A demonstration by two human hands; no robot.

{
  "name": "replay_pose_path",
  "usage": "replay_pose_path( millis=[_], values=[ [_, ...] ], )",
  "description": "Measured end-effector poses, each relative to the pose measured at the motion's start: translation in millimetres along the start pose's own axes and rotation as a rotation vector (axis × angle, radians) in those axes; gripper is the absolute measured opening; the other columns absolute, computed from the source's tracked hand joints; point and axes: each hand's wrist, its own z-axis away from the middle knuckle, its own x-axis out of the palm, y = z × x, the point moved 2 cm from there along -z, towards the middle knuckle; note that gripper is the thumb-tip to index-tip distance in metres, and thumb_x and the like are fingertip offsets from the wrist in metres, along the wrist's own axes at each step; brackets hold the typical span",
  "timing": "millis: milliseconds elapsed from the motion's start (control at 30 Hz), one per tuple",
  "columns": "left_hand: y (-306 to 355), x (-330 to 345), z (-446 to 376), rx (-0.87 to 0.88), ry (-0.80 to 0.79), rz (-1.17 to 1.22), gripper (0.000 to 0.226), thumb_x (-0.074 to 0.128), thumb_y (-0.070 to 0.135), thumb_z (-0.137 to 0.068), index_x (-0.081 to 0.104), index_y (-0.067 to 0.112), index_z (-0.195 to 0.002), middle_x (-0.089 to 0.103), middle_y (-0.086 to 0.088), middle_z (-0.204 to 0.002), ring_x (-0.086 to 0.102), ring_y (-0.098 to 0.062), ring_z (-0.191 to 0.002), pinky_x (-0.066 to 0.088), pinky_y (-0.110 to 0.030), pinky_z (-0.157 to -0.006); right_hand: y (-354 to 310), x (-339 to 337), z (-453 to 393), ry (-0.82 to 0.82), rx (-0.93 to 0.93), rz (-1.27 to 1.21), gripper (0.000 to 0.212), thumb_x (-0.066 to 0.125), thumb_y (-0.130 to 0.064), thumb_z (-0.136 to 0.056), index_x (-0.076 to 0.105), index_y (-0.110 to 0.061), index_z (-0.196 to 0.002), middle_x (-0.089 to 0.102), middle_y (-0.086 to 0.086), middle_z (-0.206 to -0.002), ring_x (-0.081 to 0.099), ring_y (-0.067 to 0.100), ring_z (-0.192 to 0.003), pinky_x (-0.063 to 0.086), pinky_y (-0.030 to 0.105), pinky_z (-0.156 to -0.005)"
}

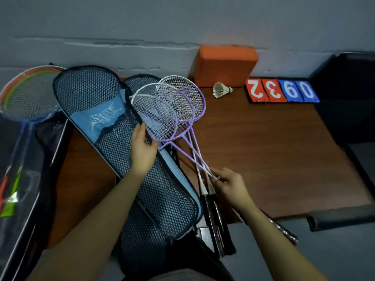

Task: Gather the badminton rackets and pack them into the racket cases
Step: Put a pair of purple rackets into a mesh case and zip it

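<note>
A person's right hand (pixel 229 184) pinches the thin shafts of a bundle of purple-and-white rackets (pixel 170 110), fingers closed around them just above the black grips, which jut past the near edge of the brown wooden table (pixel 263 149). The left hand (pixel 143 148) grips the rim of the nearest racket head together with the open edge of a blue mesh racket case (pixel 105 116), which lies diagonally across the table's left half; the racket heads overlap that edge. A second mesh case (pixel 142 82) peeks out behind the first. Off the table's left edge, a red, green and blue racket (pixel 28 94) rests on a dark bag. At the table's back edge sit a white shuttlecock (pixel 222 90), an orange block (pixel 225 65) and flip score cards (pixel 282 90).
</note>
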Motion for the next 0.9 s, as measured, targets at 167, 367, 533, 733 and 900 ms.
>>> replay_pose_path(
  millis=[167,367,533,733,900],
  values=[
    [6,0,8,0.044,-0.064,-0.041,0.067,0.054,0.002,-0.089,0.021,0.018,-0.146,0.012,-0.001,-0.155,0.034,0.009,-0.127,0.038,-0.002,-0.077,-6,7,-3,-0.137,0.037,-0.064,0.036,0.063,0.004,-0.081,0.067,-0.012,-0.114,0.051,-0.004,-0.070,0.050,-0.003,-0.063,0.037,0.010,-0.062],
    [7,-3,16,0.092,-0.054,-0.046,0.058,0.054,0.003,-0.089,0.033,0.017,-0.142,0.037,-0.009,-0.139,0.056,-0.029,-0.104,0.049,-0.027,-0.076,-17,18,-6,-0.208,0.113,-0.186,0.039,0.066,0.009,-0.076,0.069,-0.012,-0.110,0.058,-0.013,-0.076,0.054,0.007,-0.065,0.049,0.024,-0.062],
    [8,-10,28,0.133,-0.091,0.006,0.051,0.053,0.002,-0.090,0.043,0.019,-0.136,0.051,-0.017,-0.121,0.055,-0.030,-0.088,0.042,-0.015,-0.058,-42,32,-11,-0.347,-0.024,-0.064,0.042,0.074,-0.003,-0.073,0.068,-0.016,-0.112,0.061,-0.012,-0.086,0.053,-0.009,-0.068,0.041,0.009,-0.068],
    [0,-30,43,0.239,-0.176,-0.037,0.046,0.053,0.001,-0.089,0.048,0.016,-0.132,0.055,-0.013,-0.107,0.049,-0.002,-0.066,0.037,-0.014,-0.052,-66,60,-20,-0.253,-0.092,-0.083,0.040,0.071,-0.006,-0.077,0.066,-0.012,-0.116,0.051,-0.007,-0.075,0.046,0.002,-0.064,0.038,0.016,-0.064],
    [-3,-48,30,0.194,-0.165,0.041,0.051,0.054,0.004,-0.089,0.047,0.036,-0.128,0.047,0.005,-0.075,0.030,-0.016,-0.046,0.031,-0.029,-0.046,-75,88,-23,-0.228,-0.080,-0.090,0.041,0.070,-0.006,-0.080,0.061,-0.008,-0.120,0.060,0.001,-0.093,0.055,0.008,-0.079,0.045,0.020,-0.073]
  ],
)
